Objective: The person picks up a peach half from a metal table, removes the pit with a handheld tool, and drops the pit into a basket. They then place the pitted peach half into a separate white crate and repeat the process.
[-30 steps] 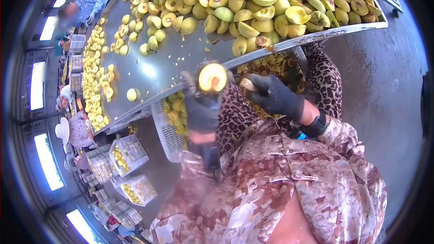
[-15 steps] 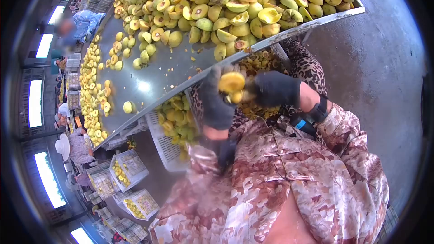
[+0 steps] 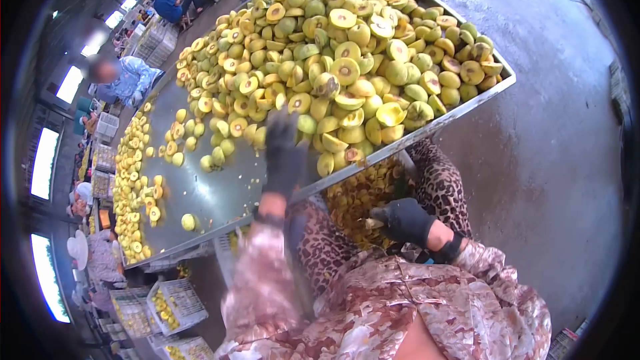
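A large heap of halved yellow-green, peach-like fruits (image 3: 345, 71) lies on the metal table (image 3: 230, 177) in front of me. My left hand (image 3: 283, 160), in a dark glove, reaches over the table's near edge to the heap's front; motion smears its fingers. Lower right, my gloved right hand (image 3: 407, 220) is closed around a small tool (image 3: 375, 223) whose pale tip points left. It is held over a mass of yellow fruit scraps (image 3: 353, 193) between my knees. The tool's handle is hidden in the fist.
A raised metal rim (image 3: 460, 108) borders the table. More fruit halves (image 3: 133, 187) lie along its far left side. Beside my left arm stands a white crate (image 3: 225, 253), mostly hidden. Crates of fruit (image 3: 177, 307) stand lower left; a person in blue (image 3: 130, 80) is across the table.
My hands were together at a fruit half and have parted. The left has moved forward to the heap, the right down over the scraps. The fruit half is no longer seen between them.
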A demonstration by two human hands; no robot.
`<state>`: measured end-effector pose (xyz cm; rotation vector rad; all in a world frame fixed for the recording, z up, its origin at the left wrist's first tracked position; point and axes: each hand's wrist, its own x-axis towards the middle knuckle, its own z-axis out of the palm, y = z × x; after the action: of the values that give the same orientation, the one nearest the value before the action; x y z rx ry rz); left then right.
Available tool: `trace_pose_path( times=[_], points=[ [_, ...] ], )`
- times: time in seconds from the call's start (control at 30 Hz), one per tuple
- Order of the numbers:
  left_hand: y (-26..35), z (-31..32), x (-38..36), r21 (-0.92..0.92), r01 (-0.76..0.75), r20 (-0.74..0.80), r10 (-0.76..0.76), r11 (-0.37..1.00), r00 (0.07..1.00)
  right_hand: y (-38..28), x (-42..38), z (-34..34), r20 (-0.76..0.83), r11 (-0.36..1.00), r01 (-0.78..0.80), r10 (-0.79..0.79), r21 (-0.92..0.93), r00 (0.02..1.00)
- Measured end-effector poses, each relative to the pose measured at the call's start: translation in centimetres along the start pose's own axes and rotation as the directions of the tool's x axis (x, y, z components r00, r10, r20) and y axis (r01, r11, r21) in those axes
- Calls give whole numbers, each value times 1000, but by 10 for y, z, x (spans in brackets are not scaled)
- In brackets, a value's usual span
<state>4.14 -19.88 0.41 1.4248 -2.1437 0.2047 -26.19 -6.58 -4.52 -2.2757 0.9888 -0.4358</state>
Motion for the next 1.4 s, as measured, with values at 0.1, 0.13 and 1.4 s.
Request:
trace_pose_path(
  times=[0.1, 0.13, 1.4],
  points=[
    [-29, 57, 26, 70, 24, 226, -39, 997, 973, -18, -13, -17, -99, 996, -90, 92, 30, 991],
    [-37, 70, 30, 163, 42, 283, -87, 986, 955, -21, -16, -22, -133, 987, -119, 133, 110, 982],
    [165, -88, -87, -915, 404, 335, -542, 9, 771, -67, 45, -10, -172, 688, 381, -355, 618, 919]
  ],
)
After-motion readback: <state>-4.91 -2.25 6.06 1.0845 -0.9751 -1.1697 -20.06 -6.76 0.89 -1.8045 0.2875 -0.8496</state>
